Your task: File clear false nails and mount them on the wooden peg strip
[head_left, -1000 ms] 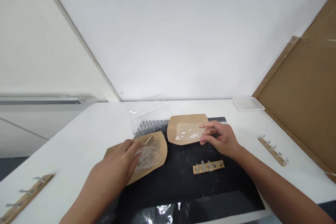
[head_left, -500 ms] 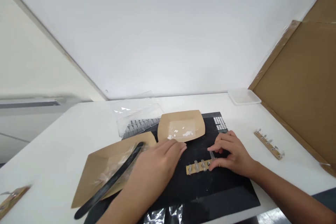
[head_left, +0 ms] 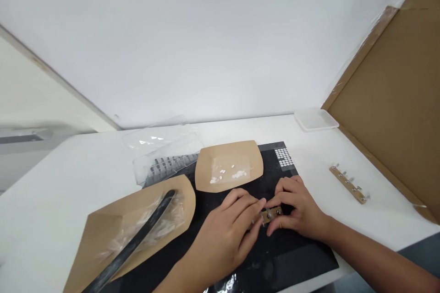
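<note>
A small brown strip [head_left: 277,212] lies on the black mat, with metal studs and clear plastic nail tips along it. My left hand [head_left: 228,229] covers its left end, the fingers closed there over the strip and the nearest tips. From the other side my right hand [head_left: 299,208] has thumb and fingertips around the strip's front and back edges, close to a clear nail tip [head_left: 270,214]. My fingers hide part of the strip, so exact contact with single tips is hard to see.
Behind my hands, a brown paper tray [head_left: 204,158] holds small white pieces. Another paper tray [head_left: 103,226] has clear plastic pieces and a black nail file [head_left: 137,240]. A similar strip [head_left: 348,184] lies right, below a clear plastic lid [head_left: 314,120]. Cardboard [head_left: 388,100] borders the right.
My left hand has moved right from beside the paper trays to the strip's left end. My right hand has shifted slightly left and down. The camera view has shifted too.
</note>
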Demonstrator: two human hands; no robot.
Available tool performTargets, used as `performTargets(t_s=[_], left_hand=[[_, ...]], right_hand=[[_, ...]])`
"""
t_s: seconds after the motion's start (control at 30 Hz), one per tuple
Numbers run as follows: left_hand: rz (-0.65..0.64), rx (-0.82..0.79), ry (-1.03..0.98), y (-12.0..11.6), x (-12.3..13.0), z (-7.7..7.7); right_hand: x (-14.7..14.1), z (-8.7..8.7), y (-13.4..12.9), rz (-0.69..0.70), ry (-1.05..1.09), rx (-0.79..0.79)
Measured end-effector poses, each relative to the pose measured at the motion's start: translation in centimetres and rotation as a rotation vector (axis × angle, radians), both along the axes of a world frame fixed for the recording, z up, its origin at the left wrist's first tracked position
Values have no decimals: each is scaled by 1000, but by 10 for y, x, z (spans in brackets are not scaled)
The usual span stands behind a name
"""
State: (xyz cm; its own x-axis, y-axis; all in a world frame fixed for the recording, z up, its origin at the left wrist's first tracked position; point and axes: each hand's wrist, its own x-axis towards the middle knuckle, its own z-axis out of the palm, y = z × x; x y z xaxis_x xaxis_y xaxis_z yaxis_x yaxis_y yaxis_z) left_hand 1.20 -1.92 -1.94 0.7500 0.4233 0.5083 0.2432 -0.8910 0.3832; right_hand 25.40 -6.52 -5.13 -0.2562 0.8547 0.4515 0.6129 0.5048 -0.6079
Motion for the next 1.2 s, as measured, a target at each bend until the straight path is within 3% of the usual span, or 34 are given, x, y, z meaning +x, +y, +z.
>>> performTargets(t_s=[0.4,0.8,1.03,1.2], left_hand=[[-15,-104,83,-4,1,-4],[-33,-58,80,-6,3,-2],[-36,72,121,-6,6,0],[-45,227,226,-8,6,-6]], right_hand=[[1,0,0,10,-50,-111],[2,5,1,14,-36,-195],[2,2,1,19,-13,-165],[1,3,1,15,-4,-164]])
